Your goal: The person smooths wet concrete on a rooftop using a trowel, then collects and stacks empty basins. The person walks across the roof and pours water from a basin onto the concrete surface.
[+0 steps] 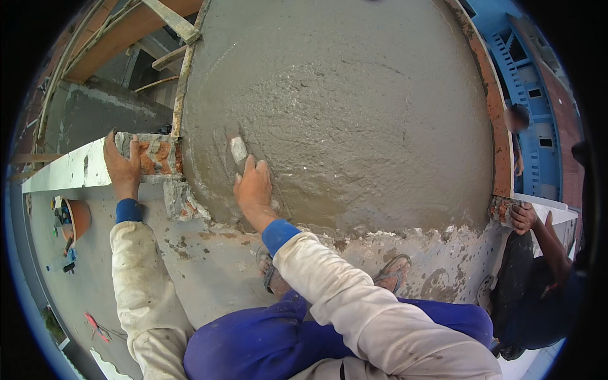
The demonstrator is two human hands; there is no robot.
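My right hand (254,190) is closed round the handle of a trowel (238,149), whose blade lies low in the wet concrete and is mostly hidden. Grey and glossy, the wet concrete (354,120) fills a wide slab ahead of me, with rough ridges near the trowel. My left hand (125,166) leans on the end of a low white wall (69,168), thumb and fingers apart, holding nothing. Beside it the wall's broken end shows bare orange brick (157,157) and mortar.
Wooden boards (183,88) edge the slab on the left; a reddish edging (484,69) bounds its right side. At right a crouching person's hand (523,217) rests on broken brick. Another person (518,120) stands farther off. An orange bucket (79,218) with tools sits lower left.
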